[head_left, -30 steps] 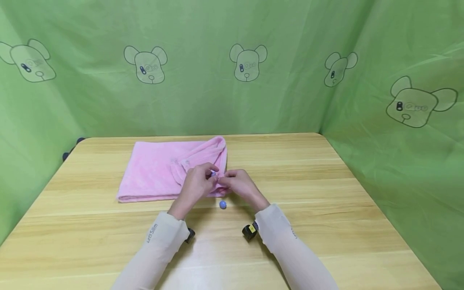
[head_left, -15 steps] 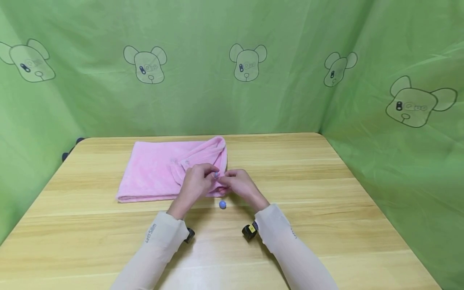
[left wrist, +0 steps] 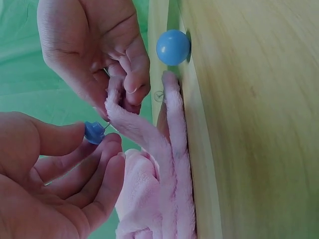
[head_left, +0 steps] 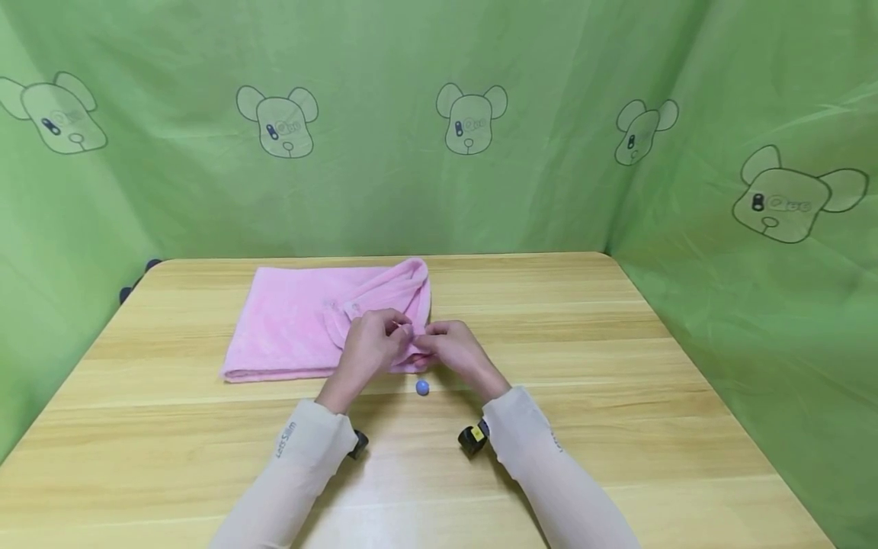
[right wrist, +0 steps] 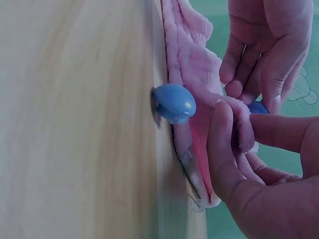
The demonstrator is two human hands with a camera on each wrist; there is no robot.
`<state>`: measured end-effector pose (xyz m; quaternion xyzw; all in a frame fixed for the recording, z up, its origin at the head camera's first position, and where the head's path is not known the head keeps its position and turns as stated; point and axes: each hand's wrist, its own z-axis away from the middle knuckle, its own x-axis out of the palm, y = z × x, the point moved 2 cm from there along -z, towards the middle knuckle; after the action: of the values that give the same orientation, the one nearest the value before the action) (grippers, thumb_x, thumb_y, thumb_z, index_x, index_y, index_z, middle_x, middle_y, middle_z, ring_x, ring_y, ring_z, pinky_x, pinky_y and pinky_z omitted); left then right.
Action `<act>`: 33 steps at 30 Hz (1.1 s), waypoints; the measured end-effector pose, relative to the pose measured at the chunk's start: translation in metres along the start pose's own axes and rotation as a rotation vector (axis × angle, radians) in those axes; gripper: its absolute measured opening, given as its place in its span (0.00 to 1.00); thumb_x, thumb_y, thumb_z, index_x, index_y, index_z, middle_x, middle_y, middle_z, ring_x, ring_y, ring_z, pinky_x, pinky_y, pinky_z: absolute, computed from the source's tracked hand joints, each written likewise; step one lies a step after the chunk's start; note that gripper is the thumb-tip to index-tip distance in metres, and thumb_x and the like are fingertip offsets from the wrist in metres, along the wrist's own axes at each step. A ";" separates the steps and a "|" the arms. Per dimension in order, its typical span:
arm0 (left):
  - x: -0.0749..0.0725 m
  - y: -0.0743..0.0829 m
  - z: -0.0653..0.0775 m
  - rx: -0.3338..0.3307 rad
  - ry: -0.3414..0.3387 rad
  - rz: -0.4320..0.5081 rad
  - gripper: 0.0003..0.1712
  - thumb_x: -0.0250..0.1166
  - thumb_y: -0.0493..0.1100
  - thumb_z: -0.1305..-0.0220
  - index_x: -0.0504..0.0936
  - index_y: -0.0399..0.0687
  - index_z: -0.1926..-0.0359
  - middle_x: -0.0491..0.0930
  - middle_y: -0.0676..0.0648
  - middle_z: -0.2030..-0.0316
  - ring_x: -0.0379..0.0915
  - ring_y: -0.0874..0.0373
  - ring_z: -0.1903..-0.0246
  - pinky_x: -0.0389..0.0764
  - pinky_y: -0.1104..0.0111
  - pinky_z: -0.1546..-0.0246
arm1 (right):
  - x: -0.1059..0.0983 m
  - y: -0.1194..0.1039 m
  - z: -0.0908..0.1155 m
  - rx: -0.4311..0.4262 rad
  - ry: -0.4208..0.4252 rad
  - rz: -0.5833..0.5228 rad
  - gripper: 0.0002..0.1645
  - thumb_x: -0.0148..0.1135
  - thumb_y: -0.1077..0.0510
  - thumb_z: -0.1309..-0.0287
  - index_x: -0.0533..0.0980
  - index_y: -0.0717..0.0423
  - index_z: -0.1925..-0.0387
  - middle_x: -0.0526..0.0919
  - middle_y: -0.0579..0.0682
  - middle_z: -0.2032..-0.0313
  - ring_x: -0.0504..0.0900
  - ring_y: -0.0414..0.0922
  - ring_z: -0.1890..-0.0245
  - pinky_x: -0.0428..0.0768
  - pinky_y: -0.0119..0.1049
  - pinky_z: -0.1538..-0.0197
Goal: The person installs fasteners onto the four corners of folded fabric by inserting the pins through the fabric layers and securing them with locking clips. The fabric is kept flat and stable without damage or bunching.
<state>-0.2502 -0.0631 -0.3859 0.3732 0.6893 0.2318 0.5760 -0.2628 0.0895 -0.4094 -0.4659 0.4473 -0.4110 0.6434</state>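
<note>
Pinching a blue-headed pin [left wrist: 93,132], newly hidden near head-view centre, the left hand [head_left: 373,341] seemingly presses its point into pink cloth [head_left: 295,320] gripped by the right hand [head_left: 456,348].

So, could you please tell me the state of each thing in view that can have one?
Pink cloth, folded on the table, one edge lifted.
Held blue knob, pinched; its thin pin points at the lifted edge, entry unclear.
Loose blue knob, resting on the table, not held.
Left hand, pinching the held blue knob.
Right hand, pinching the lifted edge.
</note>
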 end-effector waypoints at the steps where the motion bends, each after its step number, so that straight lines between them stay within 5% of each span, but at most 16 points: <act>1: 0.000 0.000 0.000 -0.004 -0.004 -0.003 0.03 0.66 0.38 0.37 0.86 0.46 0.65 0.84 0.51 0.72 0.75 0.58 0.73 0.79 0.62 0.68 | 0.000 0.000 0.000 0.000 0.000 -0.001 0.05 0.61 0.65 0.40 0.79 0.66 0.66 0.84 0.58 0.69 0.84 0.51 0.68 0.83 0.38 0.58; 15: 0.001 -0.005 -0.003 0.013 -0.009 -0.013 0.07 0.62 0.37 0.33 0.87 0.44 0.66 0.82 0.50 0.76 0.73 0.58 0.76 0.76 0.63 0.71 | 0.000 0.001 0.000 -0.014 -0.016 -0.021 0.11 0.62 0.62 0.38 0.78 0.71 0.64 0.85 0.60 0.70 0.84 0.51 0.69 0.84 0.39 0.60; 25: 0.002 -0.011 -0.006 0.000 -0.016 -0.039 0.08 0.62 0.38 0.33 0.87 0.44 0.67 0.82 0.50 0.77 0.74 0.58 0.75 0.78 0.63 0.69 | 0.000 -0.004 0.002 -0.006 -0.047 -0.028 0.13 0.60 0.62 0.36 0.77 0.73 0.59 0.83 0.67 0.65 0.83 0.58 0.64 0.81 0.50 0.53; 33: 0.002 -0.011 -0.005 -0.006 -0.019 -0.022 0.05 0.64 0.37 0.35 0.86 0.43 0.65 0.84 0.50 0.73 0.76 0.58 0.73 0.79 0.63 0.67 | 0.000 0.001 -0.001 -0.015 -0.026 -0.017 0.10 0.62 0.62 0.38 0.79 0.70 0.63 0.84 0.60 0.70 0.84 0.51 0.69 0.84 0.40 0.60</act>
<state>-0.2577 -0.0674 -0.3945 0.3658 0.6873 0.2240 0.5863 -0.2634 0.0899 -0.4109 -0.4799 0.4380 -0.4069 0.6421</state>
